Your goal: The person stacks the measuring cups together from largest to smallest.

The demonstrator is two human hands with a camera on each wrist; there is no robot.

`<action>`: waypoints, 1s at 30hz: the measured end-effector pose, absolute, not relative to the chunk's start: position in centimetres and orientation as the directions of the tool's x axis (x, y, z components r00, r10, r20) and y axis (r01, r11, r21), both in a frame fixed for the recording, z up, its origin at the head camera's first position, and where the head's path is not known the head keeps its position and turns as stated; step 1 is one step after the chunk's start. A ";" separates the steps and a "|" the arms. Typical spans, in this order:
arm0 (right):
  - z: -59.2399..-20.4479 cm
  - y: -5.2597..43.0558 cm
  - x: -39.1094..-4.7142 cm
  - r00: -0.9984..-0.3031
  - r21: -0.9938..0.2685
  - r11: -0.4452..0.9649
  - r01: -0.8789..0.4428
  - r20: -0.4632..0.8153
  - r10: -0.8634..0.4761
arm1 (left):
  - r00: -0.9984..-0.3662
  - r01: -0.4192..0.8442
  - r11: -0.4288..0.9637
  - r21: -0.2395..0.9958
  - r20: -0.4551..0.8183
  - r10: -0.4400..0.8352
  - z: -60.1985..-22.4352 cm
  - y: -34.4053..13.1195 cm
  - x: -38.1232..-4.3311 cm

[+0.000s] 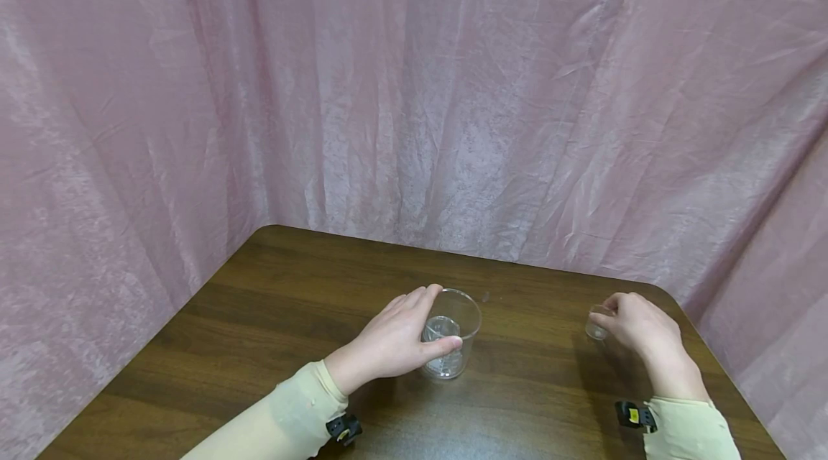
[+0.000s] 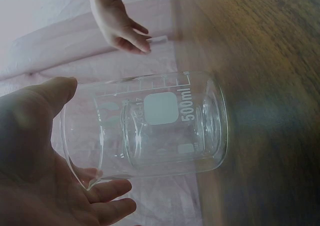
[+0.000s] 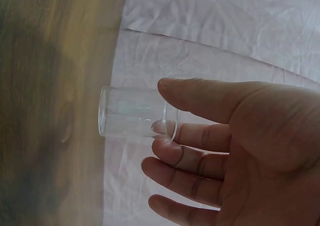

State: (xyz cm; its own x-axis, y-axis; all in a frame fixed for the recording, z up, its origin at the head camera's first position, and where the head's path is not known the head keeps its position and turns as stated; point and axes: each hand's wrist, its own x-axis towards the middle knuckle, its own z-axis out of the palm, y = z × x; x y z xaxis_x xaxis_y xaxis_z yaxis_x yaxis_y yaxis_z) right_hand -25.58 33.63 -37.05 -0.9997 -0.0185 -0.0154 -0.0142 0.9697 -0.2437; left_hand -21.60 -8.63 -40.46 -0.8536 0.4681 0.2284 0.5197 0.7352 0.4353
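Note:
A large clear glass beaker [image 1: 469, 339], marked 500ml in the left wrist view, stands upright on the table with a smaller glass beaker [image 1: 443, 329] nested inside it. My left hand [image 1: 391, 341] holds the large beaker around its upper part, thumb on the near side and fingers on the far side by the rim. Off to the right, my right hand [image 1: 643, 329] pinches a small clear beaker [image 3: 131, 113] near its rim between thumb and fingertips. That small beaker is upright, its base close to the tabletop; the ring and little fingers stay off the glass.
The brown wooden table [image 1: 278, 316] has rounded far corners, and its right edge runs close beside my right hand. Pink curtains [image 1: 453, 122] hang behind the table and along both sides.

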 end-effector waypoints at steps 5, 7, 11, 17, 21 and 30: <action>-36.8 33.3 -25.5 -1.000 -0.245 0.969 -0.031 0.010 -0.029 | -0.853 0.520 0.732 0.440 0.229 0.468 -40.4 -8.6 -21.5; -36.7 33.2 -25.5 -0.999 -0.245 0.969 -0.033 0.017 -0.030 | -0.853 0.520 0.731 0.442 0.228 0.469 -40.3 -8.6 -21.5; -36.5 33.0 -25.6 -0.999 -0.250 0.968 -0.036 0.027 -0.030 | -0.849 0.526 0.726 0.443 0.238 0.471 -40.3 -8.6 -21.5; -36.4 32.8 -25.7 -0.999 -0.250 0.967 -0.038 0.030 -0.032 | -0.847 0.531 0.723 0.443 0.241 0.474 -40.3 -8.7 -21.5; -36.4 32.5 -25.6 -0.998 -0.245 0.968 -0.050 0.039 -0.042 | -0.849 0.527 0.724 0.444 0.237 0.473 -40.3 -8.7 -21.5; -36.1 31.8 -25.4 -0.997 -0.238 0.969 -0.070 0.048 -0.060 | -0.849 0.527 0.722 0.449 0.236 0.473 -40.4 -8.7 -21.5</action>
